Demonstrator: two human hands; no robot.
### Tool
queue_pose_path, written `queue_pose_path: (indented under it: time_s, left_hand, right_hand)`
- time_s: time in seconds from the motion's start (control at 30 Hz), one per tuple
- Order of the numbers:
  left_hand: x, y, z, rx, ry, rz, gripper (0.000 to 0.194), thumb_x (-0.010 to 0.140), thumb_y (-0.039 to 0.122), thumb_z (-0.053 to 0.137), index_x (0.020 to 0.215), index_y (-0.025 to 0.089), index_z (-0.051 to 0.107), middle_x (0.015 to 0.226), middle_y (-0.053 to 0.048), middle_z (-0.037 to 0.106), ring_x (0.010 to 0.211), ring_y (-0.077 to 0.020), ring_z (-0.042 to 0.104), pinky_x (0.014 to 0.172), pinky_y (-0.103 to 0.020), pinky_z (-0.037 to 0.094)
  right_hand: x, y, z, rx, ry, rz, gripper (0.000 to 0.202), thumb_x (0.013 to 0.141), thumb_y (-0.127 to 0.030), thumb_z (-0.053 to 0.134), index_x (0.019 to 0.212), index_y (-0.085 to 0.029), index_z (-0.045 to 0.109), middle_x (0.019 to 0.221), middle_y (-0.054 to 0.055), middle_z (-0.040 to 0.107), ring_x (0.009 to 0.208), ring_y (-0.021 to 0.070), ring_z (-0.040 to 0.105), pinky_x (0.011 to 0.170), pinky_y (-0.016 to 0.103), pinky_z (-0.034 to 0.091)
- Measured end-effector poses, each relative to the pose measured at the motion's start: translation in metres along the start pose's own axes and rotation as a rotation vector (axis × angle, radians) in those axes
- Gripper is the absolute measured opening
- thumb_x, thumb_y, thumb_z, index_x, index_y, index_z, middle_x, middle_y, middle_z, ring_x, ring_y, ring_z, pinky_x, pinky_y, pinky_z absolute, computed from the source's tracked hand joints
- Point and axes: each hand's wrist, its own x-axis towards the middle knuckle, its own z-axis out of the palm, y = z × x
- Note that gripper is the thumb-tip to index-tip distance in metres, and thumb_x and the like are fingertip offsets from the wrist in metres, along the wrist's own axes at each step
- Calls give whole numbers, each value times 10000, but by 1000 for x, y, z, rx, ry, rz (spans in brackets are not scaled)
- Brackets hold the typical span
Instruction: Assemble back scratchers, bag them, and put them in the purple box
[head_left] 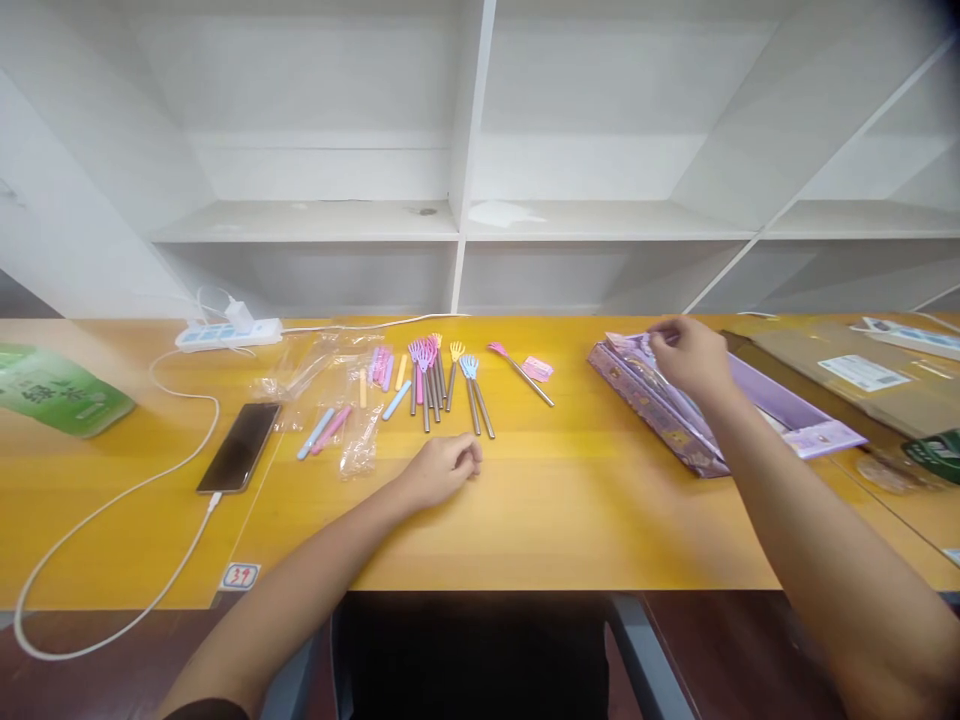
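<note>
My left hand (446, 468) rests on the table with its fingers curled in and nothing visible in them. Just beyond it lie back scratchers with metal handles and small hand-shaped heads: a pink and purple bunch (424, 370), a yellow one (455, 355) and blue ones (470, 370). A single pink back scratcher (523, 372) lies apart, beside a pink card (537, 369). At the right, my right hand (690, 355) reaches over an open purple patterned box (652, 408), fingers pinched together at its far left part. What they hold, if anything, is hidden.
Clear plastic wrappers (360, 440) and several pastel sticks (330, 430) lie left of the back scratchers. Farther left are a phone (240, 448) on a white cable, a power strip (259, 334) and a green package (64, 390). A cardboard box (847, 375) stands at the right.
</note>
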Motion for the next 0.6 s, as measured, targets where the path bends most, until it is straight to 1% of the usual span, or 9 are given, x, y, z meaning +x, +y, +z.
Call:
queue_pose_path:
  time_s: [0.03,0.1,0.17,0.23,0.3,0.37,0.43,0.53,0.6]
  left_hand:
    - [0,-1,0,-6,-5,-3,166,937,163,491,942,226,645,841,-6,762,792,-174,748,777,-298,553]
    - [0,-2,-1,-28,-13,-20,157,935,169,495,935,225,641,847,-9,764,795,-174,753,784,-301,561]
    - [0,-2,-1,-58,-11,-41,148,932,170,493,924,220,633,845,-14,759,795,-174,754,786,-305,568]
    - [0,-2,-2,-80,1,-62,151,931,166,482,916,216,623,842,-15,750,792,-171,749,785,-305,570]
    - [0,0,-4,-64,17,-69,166,932,158,465,916,218,618,848,-12,746,785,-168,740,780,-303,565]
    - [0,1,-6,10,28,-49,178,934,152,459,919,224,620,858,-6,749,786,-167,728,783,-303,551]
    - [0,2,-8,99,35,-14,180,937,148,464,922,231,624,865,0,750,800,-171,718,790,-304,532]
    - [2,2,-12,178,44,-1,192,943,138,459,930,234,625,848,3,738,790,-174,700,774,-302,508]
    - [6,-1,-21,280,69,28,197,938,127,464,919,232,629,845,-8,723,792,-182,681,769,-307,492]
  right_hand:
    - [-6,-24,4,82,-55,-63,314,995,-276,507,1153,-138,740,1129,167,762,986,224,655,878,322,449]
    - [-26,-73,18,173,-289,-238,292,1028,-334,500,1096,-178,737,1087,107,779,932,208,672,828,295,459]
    - [-52,-120,38,95,-546,-391,387,1065,-463,480,984,-196,748,982,93,786,878,222,687,802,298,464]
    - [-78,-158,62,-53,-586,-448,502,1086,-540,432,944,-181,753,1008,144,789,936,256,709,846,319,469]
    - [-98,-182,84,-73,-568,-433,545,1087,-563,417,987,-148,757,1064,194,786,978,284,724,864,337,475]
    - [-111,-190,101,-73,-541,-406,561,1104,-529,365,1051,-125,750,1086,216,783,985,294,734,856,345,480]
    - [-116,-187,111,-71,-528,-392,550,1110,-503,347,1068,-126,745,1073,213,786,982,292,739,842,340,480]
    - [-116,-176,115,-63,-523,-393,509,1096,-498,383,1037,-149,747,1051,199,790,989,291,736,834,334,473]
    - [-116,-171,116,-55,-520,-391,455,1075,-477,430,1023,-155,748,1040,194,789,978,294,734,818,334,465]
